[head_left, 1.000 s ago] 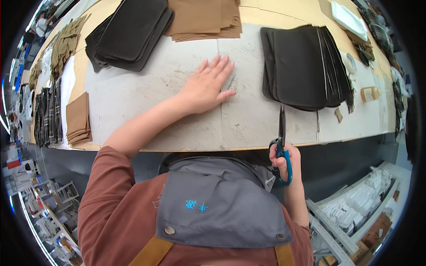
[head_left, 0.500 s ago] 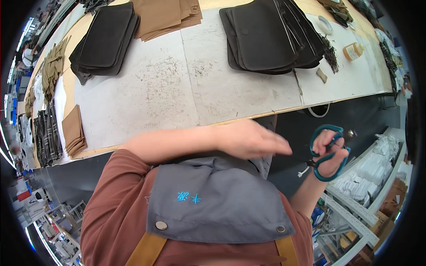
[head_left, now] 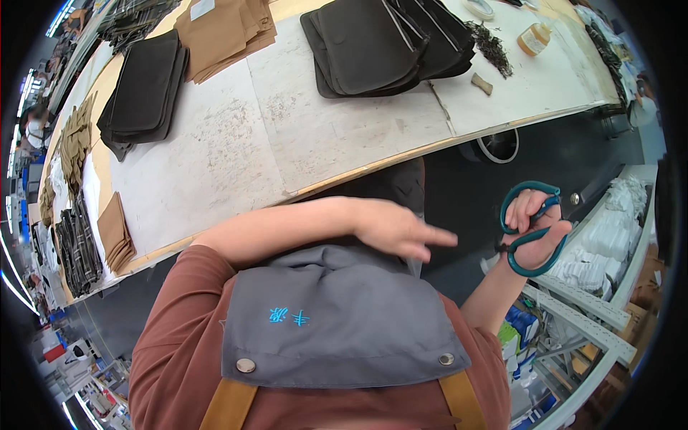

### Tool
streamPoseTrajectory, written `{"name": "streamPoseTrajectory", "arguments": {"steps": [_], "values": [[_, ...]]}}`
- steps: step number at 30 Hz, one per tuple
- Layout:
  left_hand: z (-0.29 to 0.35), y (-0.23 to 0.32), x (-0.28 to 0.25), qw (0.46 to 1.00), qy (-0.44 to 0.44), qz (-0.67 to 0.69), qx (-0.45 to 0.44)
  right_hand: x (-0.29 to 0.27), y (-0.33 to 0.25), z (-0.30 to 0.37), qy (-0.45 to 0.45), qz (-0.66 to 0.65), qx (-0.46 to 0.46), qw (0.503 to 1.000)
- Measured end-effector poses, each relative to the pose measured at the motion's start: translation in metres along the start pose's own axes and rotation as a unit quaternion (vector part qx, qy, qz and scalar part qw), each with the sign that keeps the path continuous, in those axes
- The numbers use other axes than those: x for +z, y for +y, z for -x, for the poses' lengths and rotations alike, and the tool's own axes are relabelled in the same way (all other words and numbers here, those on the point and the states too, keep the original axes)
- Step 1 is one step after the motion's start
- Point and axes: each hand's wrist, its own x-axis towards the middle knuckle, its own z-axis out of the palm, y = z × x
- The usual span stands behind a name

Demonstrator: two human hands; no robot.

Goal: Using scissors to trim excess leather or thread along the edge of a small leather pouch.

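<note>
- Head view, left hand (head_left: 390, 228): empty, loosely open, forefinger stretched to the right; in front of the table edge, touching nothing visible.
- Same view, right hand (head_left: 537, 251): curled into the teal-handled scissors (head_left: 536, 273), loops spread wide around fingers and thumb; off the table, right of the body. Blades point away, partly visible, nothing seen between them.
- Piled on table (head_left: 337, 150): right black stack (head_left: 365, 50), fanned along its right side; smaller left black stack (head_left: 147, 89), beside the large brown pile (head_left: 222, 36). Small brown stack (head_left: 113, 233) at near left, next to plaid pieces (head_left: 80, 244).
- Dark thread scraps (head_left: 492, 51) and one tan scrap (head_left: 481, 84) lie right of the right black stack; bottle (head_left: 534, 39) beyond.
- Progress: pieces sorted into stacks, none in either hand. Scraps suggest some trimming done, a judgement only. Finished versus unfinished stacks: cannot tell; amount left likewise.
</note>
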Motion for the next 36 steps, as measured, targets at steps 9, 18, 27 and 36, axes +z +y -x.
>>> {"name": "streamPoseTrajectory", "arguments": {"steps": [9,18,27,36], "values": [[0.020,-0.013,-0.089,0.714,0.621,-0.320,-0.043,-0.028,0.009,0.024,0.033,-0.031,0.021,0.999],[0.010,-0.026,-0.159,0.740,0.595,-0.130,-0.286,0.066,0.065,-0.064,0.076,0.166,0.021,0.983],[0.054,-0.060,-0.154,0.792,0.606,-0.015,-0.074,0.120,0.098,-0.118,0.042,0.417,-0.045,0.907],[0.136,-0.059,-0.171,0.538,0.617,0.536,0.208,0.094,0.128,-0.124,0.057,0.454,-0.004,0.889]]}}
